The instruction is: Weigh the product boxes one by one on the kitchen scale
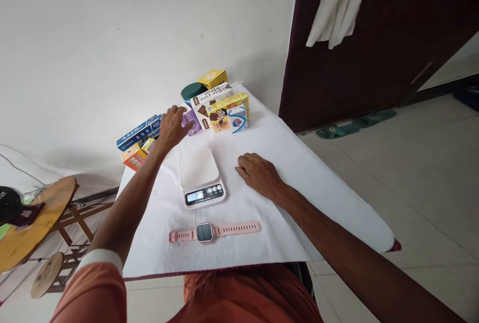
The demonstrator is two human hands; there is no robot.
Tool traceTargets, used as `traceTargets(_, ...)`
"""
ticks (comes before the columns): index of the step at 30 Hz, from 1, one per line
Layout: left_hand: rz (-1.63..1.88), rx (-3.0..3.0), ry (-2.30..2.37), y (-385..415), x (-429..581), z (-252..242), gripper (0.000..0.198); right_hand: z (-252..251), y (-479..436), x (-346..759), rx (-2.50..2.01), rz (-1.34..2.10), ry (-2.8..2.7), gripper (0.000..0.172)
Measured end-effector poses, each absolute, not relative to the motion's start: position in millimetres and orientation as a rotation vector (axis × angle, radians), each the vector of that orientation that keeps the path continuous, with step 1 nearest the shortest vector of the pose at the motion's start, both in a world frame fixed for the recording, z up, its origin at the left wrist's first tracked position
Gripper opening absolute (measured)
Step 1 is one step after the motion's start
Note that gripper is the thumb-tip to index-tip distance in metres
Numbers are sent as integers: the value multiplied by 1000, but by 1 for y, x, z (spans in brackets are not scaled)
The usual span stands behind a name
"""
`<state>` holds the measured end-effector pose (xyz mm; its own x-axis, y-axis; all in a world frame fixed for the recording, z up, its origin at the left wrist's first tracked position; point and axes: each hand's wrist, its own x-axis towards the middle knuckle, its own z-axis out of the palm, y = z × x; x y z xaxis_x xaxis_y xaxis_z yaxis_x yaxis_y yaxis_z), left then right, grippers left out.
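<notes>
My left hand point(172, 127) reaches over the table's far left, its thumb and fingers apart at the near side of a purple pack point(193, 123). Whether the fingers touch that pack is hard to see. My right hand point(259, 172) rests on the white cloth with its fingers curled in and nothing showing in them. Between my arms sits a white kitchen scale point(200, 168) with a bare platform and a lit display. Nearer to me lies a smartwatch with a pink strap point(235, 229), stretched out flat, its screen dark.
Behind the purple pack stand a white and brown box point(200, 108), a yellow biscuit box point(220, 122), a small blue-white box point(238, 119), a green-lidded jar point(192, 90) and a yellow carton point(214, 79). Blue point(136, 133) and orange boxes point(132, 157) stand left. A wall backs the table.
</notes>
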<state>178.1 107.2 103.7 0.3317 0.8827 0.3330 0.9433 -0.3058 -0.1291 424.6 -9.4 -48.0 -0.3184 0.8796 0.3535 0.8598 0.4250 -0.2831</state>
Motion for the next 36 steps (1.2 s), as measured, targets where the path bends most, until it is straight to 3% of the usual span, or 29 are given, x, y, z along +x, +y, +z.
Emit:
traceTargets(3, -267, -2482, -1469, 113, 244, 96, 30, -45, -10, 424, -1503, 92, -2241, 15)
traceTargets(8, -155, -2502, -1490, 117, 318, 67, 44, -40, -10, 424, -1527, 146, -2267, 13)
traceTargets(13, -164, -2400, -1475, 126, 337, 52, 37, -36, -9, 424, -1554, 193, -2281, 12)
traceTargets(24, -530, -2631, -1475, 101, 272, 104, 28, -38, -9, 427, -1506, 199, -2285, 15)
traceTargets(29, -447, -2644, -1542, 41, 214, 129, 25, -41, -9, 426, -1481, 165, -2255, 14)
traceTargets(36, -305, -2648, -1699, 7, 166, 111, 23, -47, -9, 425, -1471, 111, -2235, 17)
